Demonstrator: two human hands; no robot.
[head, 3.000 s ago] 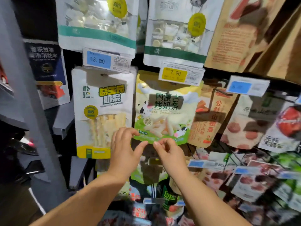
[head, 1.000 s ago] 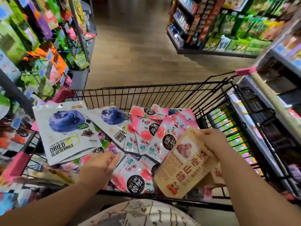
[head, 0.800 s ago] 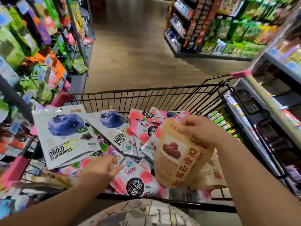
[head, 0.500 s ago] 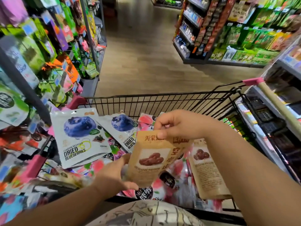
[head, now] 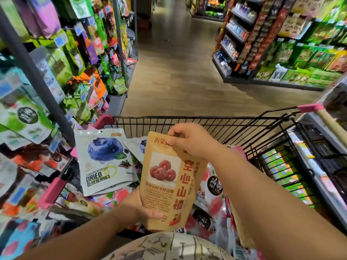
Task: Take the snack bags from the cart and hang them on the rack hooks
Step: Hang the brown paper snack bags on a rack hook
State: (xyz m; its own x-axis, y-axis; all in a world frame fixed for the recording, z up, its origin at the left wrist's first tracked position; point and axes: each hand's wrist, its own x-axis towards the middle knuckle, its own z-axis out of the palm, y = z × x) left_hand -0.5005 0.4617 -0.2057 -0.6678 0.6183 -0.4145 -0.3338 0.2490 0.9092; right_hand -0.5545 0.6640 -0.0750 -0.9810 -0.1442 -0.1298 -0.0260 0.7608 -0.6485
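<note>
Pinching its top edge, the right hand [head: 189, 141] holds the brown snack bag [head: 169, 181] upright above the cart [head: 216, 124], centre frame; the left hand [head: 135, 209] grips its bottom. Loosening either could drop it among the bags below.

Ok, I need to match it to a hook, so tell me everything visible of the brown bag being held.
The brown bag is a kraft-paper-looking pouch, upright above the cart, printed with red fruit and red Chinese characters. The right hand pinches its top edge; the left hand holds its bottom.
</note>
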